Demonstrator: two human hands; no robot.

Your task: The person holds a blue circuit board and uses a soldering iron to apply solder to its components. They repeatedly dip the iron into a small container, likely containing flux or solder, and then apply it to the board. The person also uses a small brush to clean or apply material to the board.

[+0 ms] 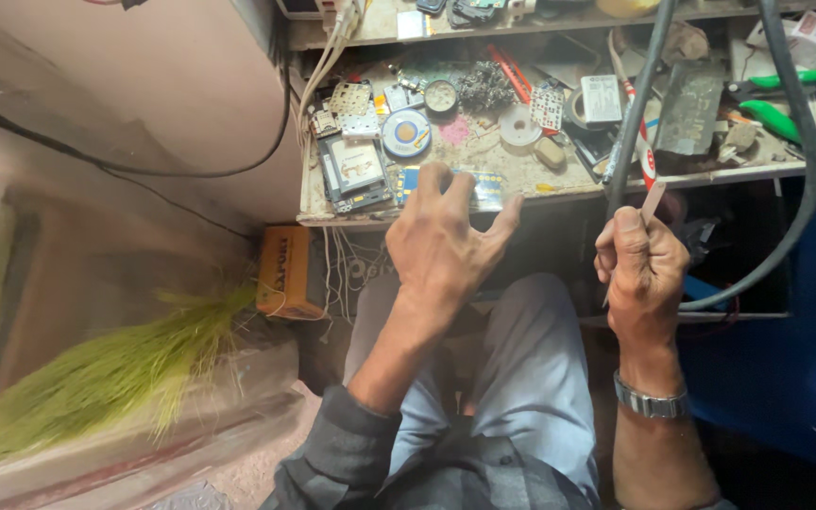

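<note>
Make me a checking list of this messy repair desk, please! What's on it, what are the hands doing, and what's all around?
Surface: small worn workbench, dusty and crowded.
Job's things: thin flat metal blade in the right hand; blue circuit strip at the bench edge by the left hand.
Clutter: opened phone, circuit boards, round blue-and-white reel, green-handled pliers, dark block.
Grippers: left hand open, fingers spread over the bench edge; right hand fisted round the blade.
Cables: thick black hose looping at right; white wires; thin black cable on the wall.
Surroundings: green grass broom, orange box, blue surface.
</note>
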